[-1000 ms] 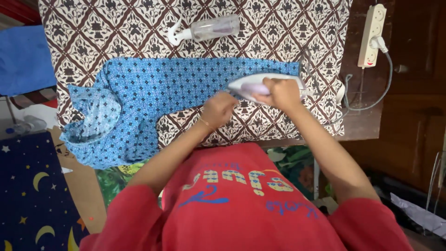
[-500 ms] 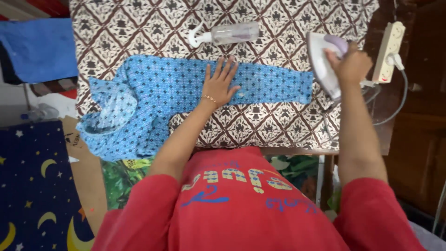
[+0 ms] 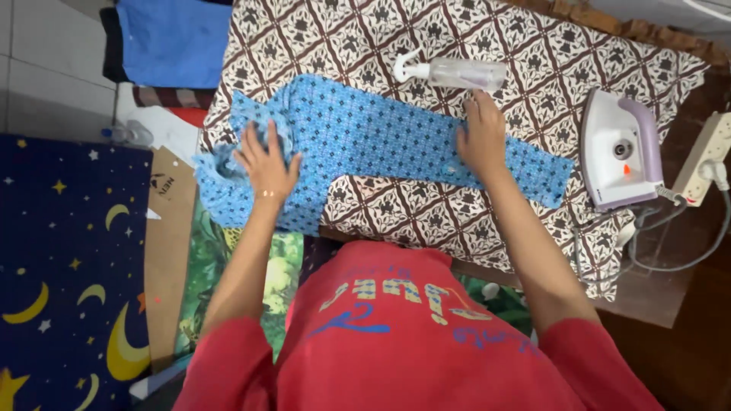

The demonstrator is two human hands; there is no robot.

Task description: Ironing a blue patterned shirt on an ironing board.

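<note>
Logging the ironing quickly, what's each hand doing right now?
Left hand: open, fingers spread, pressing the bunched end of the blue patterned garment.
Right hand: open, palm down on its sleeve, holding nothing.

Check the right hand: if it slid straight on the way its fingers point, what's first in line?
Likely the clear spray bottle. The right hand lies flat on the blue patterned garment, fingers pointing up-frame; the bottle lies just beyond them.

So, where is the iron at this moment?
In the head view the iron stands on its heel at the right end of the patterned cloth, beyond the right hand and beside the power strip.
</note>
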